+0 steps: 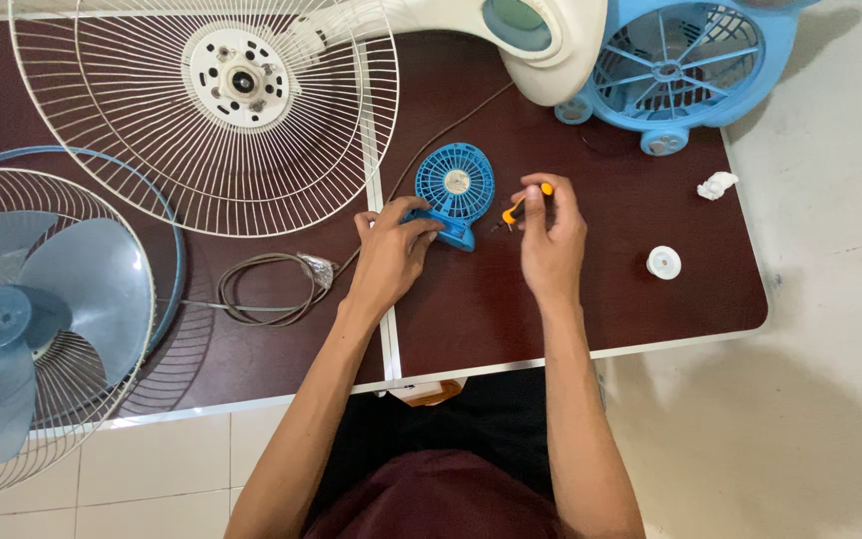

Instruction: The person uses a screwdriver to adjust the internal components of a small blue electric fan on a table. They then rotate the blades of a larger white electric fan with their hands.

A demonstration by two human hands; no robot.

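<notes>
Two hands at a small blue fan, centre of a dark brown table [650, 299].

Largest item: white wire fan guard [207, 110], upper left of frame, with white fan housing [511, 40] at top centre. Left edge: second wire guard holding pale blue fan blades [42, 309]. Upper right: light blue box-type fan [685, 65]. Coiled brown cable [266, 289] lies left of centre, near the left hand. Small blue handheld fan [456, 190] lies flat at centre; left hand [391, 255] fingers curled around its base, grasping it. Right hand [551, 235], just right of the fan, fingers pinched on an orange-handled screwdriver [519, 207], tip pointing toward the fan base. Right of hands: white round cap [663, 263]; crumpled white tissue [716, 185] further up.
</notes>
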